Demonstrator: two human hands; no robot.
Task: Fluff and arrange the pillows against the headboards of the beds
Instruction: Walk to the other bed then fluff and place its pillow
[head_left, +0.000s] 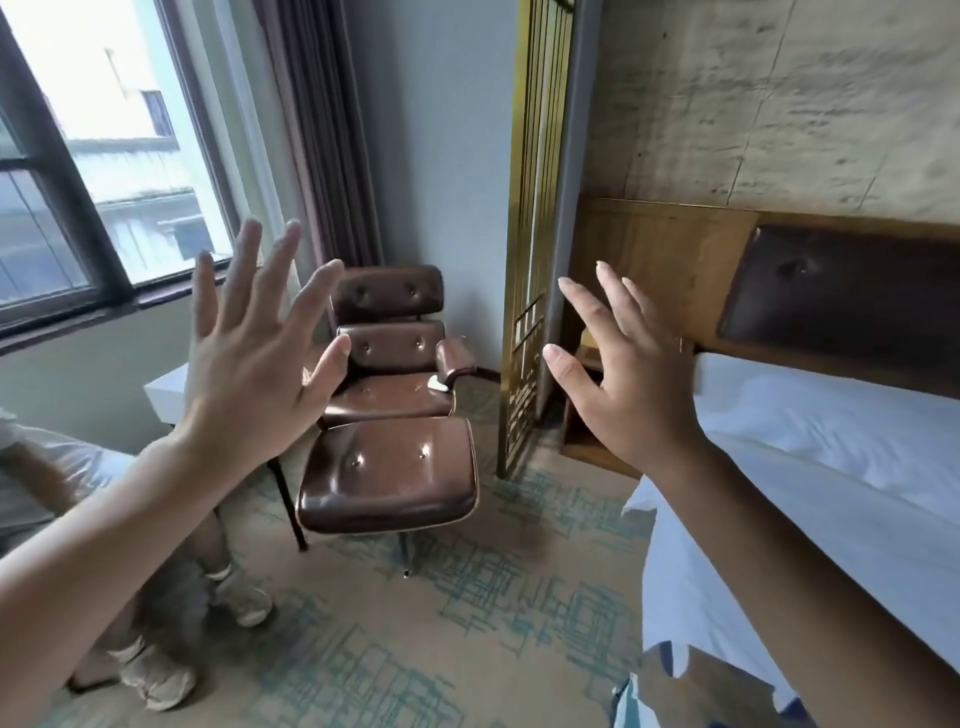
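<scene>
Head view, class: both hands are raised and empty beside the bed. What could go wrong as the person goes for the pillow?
1. The ottoman stands close on the carpet; a step sideways may trip on it.
2. The right hand, open, is near the gold screen; a swing toward the pillow might knock it.

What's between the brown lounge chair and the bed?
In the head view, a gold slatted screen stands between the lounge chair and the bed, with patterned carpet below.

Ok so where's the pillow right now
In the head view the white pillow lies at the right, on the bed against the wooden headboard, just beyond the raised right hand.
</scene>
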